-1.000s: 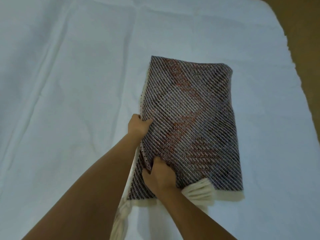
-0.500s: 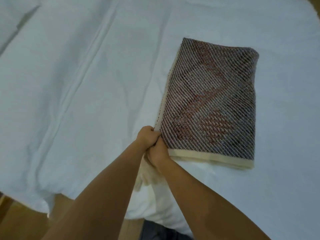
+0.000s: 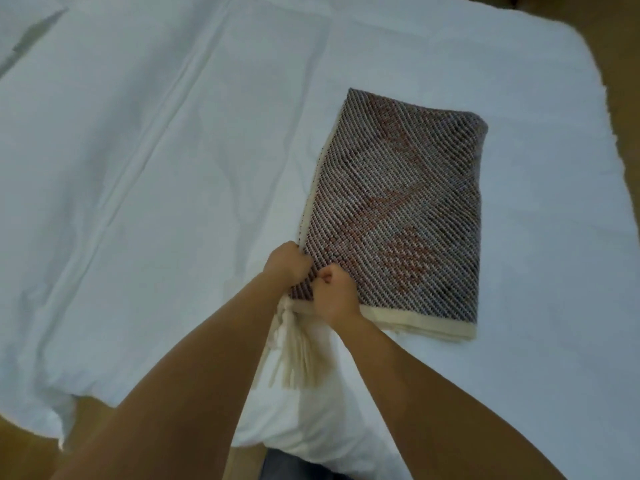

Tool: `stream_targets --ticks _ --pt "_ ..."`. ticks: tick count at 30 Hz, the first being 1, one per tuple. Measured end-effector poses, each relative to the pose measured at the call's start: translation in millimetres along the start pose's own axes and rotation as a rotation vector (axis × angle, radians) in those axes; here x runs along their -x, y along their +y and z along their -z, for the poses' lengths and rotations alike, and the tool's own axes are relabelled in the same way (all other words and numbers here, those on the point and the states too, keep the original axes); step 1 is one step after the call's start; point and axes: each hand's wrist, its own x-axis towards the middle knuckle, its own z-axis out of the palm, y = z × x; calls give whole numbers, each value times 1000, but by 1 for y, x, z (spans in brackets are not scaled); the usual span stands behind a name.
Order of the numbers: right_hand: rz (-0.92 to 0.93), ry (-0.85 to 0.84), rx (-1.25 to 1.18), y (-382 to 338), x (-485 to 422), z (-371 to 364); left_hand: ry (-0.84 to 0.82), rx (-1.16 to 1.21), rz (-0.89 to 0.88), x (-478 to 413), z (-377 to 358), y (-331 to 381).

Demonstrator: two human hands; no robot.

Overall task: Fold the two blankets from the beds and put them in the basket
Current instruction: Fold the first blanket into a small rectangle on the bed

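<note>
The left arm (image 3: 180,393) reaches in from 7 o'clock, the right arm (image 3: 433,403) from 5 o'clock, converging just below centre. The left hand (image 3: 287,266) and right hand (image 3: 335,296), just beside each other with fingers curled, grip the blanket (image 3: 398,209) at its 7 o'clock corner

A bedroom in a home: a wide bed (image 3: 519,375) under a white sheet (image 3: 121,202), brown floor (image 3: 620,98) far right.

So the blanket (image 3: 398,216) lies flat on the bed (image 3: 138,202), with most of the bed stretching off to its left. Both hands grip the blanket's near-left corner: left hand (image 3: 285,266) on the left edge, right hand (image 3: 334,294) touching it on the near edge. The fringe (image 3: 294,355) trails from that corner toward the person. The floor (image 3: 620,81) is off to the blanket's right.
</note>
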Motion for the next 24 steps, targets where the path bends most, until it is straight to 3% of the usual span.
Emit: stream_targets --ticks 10,16,21,24 --pt "-44 141 123 -36 -129 95 -38 74 -135 -109 16 101" --pt "-18 161 205 -61 -211 137 12 64 -115 -191 27 162" --pt "98 176 334 -82 -272 167 123 156 -113 -252 40 202" --pt "253 294 545 -96 -304 186 208 236 -93 -285 52 218"
